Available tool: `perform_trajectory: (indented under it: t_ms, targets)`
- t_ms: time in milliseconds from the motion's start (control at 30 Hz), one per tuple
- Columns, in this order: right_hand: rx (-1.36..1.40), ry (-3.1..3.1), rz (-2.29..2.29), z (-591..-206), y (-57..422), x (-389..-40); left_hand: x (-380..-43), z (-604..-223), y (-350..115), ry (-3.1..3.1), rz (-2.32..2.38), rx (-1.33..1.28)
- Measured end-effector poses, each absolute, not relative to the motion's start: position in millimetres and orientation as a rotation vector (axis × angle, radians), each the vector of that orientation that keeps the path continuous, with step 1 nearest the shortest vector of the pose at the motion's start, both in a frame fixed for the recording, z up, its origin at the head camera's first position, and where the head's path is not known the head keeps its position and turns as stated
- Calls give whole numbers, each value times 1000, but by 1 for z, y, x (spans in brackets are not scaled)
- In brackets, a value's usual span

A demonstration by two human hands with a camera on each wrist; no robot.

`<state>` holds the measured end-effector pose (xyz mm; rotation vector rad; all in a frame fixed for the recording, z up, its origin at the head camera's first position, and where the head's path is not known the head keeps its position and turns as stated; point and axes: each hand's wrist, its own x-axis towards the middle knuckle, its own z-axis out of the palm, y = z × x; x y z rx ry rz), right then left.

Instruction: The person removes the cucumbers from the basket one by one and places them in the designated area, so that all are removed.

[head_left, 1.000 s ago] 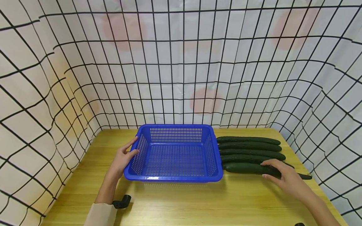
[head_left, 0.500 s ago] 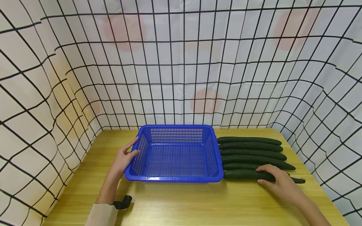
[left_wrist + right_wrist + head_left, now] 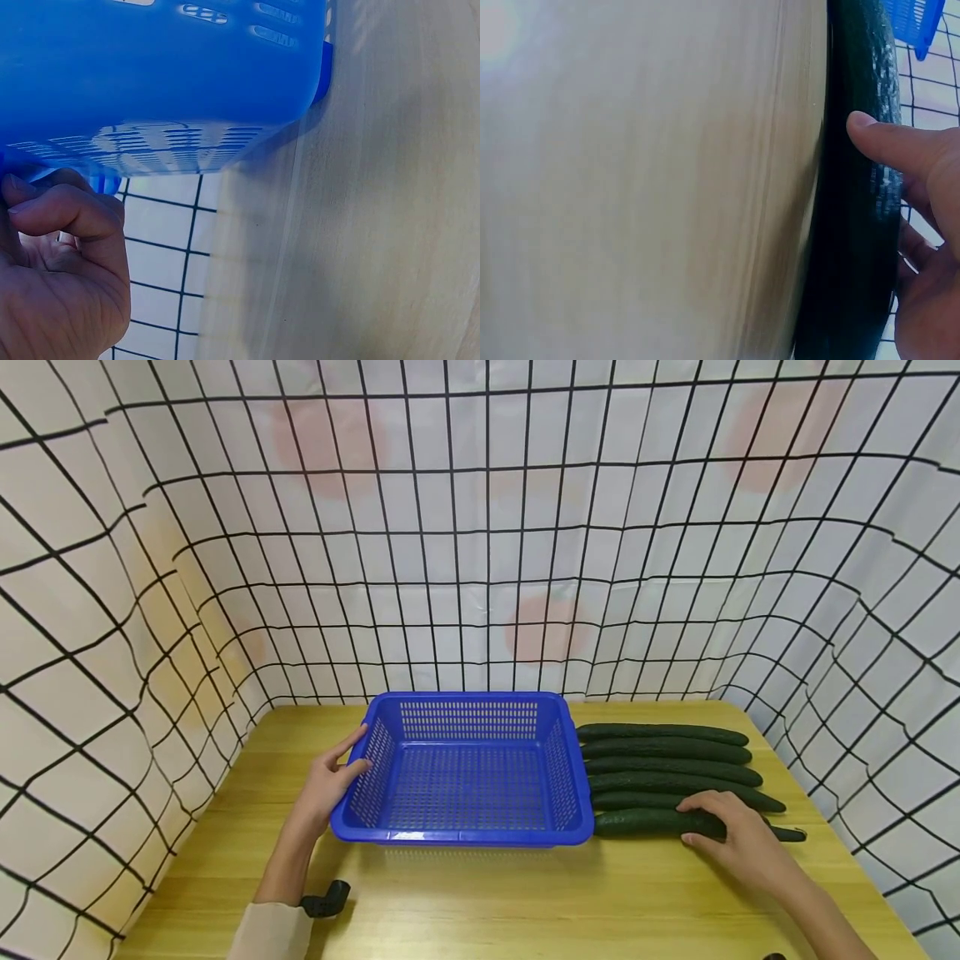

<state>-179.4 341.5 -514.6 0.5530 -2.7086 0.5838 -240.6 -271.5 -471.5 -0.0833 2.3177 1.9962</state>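
A blue plastic basket (image 3: 461,837) with slotted walls stands on the table, nothing inside it. At its left side my left hand (image 3: 324,787) holds the rim between thumb and fingers; the left wrist view has the curled fingers (image 3: 71,210) at the basket's edge. Several dark green cucumbers (image 3: 667,747) lie side by side to the right of the basket. My right hand (image 3: 742,839) grips the nearest cucumber (image 3: 637,822) towards its right end. The right wrist view shows the thumb (image 3: 889,142) on this cucumber's near side; the other fingers are mostly hidden behind it.
The wooden table (image 3: 480,902) extends in front of the basket. White walls with a black grid (image 3: 487,552) enclose the back and both sides. The cucumbers' left ends reach up to the basket's right rim.
My right hand has drawn the nearest cucumber forward and a little left, exposing more of the one behind it. Over the last half second it barely moves. The left hand and basket stay put.
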Motion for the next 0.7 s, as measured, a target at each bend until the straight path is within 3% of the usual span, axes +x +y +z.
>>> perform_trajectory:
  t_ms: [700]
  targets:
    - [537,-2774,650,-509,341,-181,-245,-467,-270,2313,1991,-71]
